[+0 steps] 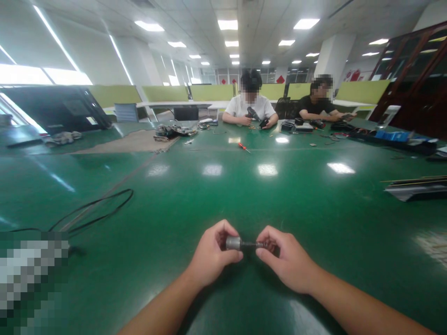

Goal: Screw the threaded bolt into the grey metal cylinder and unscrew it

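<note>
Low over the green table [223, 195], in the middle of the head view, I hold a metal piece [233, 243] level between my two hands. It is a short, thick grey cylinder with a thin dark shaft [248, 244] running out to the right. Thumb and fingers of my left hand [214, 249] are closed around the cylinder. My right hand [284, 253] pinches the far end of the shaft. The fingers cover part of both ends, so the exact kind of piece cannot be made out.
A black cable [101, 209] loops at the left. Across the table lie a red-handled screwdriver [243, 147] and a heap of parts [174, 131]. Two people sit there, one holding a power drill [252, 113]. At right is a dark grey strip-like piece [415, 188].
</note>
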`<action>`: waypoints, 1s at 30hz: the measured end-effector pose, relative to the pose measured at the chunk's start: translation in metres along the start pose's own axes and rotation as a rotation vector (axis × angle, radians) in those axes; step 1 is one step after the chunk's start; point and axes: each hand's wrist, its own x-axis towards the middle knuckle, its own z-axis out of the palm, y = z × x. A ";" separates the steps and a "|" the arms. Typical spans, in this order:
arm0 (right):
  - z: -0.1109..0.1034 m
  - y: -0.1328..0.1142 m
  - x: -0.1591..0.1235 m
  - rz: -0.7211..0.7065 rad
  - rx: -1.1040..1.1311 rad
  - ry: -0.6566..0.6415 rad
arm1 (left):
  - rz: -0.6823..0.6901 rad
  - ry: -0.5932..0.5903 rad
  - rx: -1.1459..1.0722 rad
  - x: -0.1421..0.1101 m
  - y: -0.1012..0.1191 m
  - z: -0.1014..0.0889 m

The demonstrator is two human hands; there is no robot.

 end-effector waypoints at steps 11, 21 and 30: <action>-0.001 -0.001 0.001 0.015 0.003 -0.002 | 0.003 -0.007 -0.010 0.000 -0.001 -0.003; -0.002 -0.004 0.002 0.024 0.002 -0.007 | -0.010 0.003 -0.049 0.000 0.001 -0.002; -0.002 -0.002 0.002 0.026 -0.008 -0.001 | -0.010 -0.001 -0.055 0.001 0.003 -0.002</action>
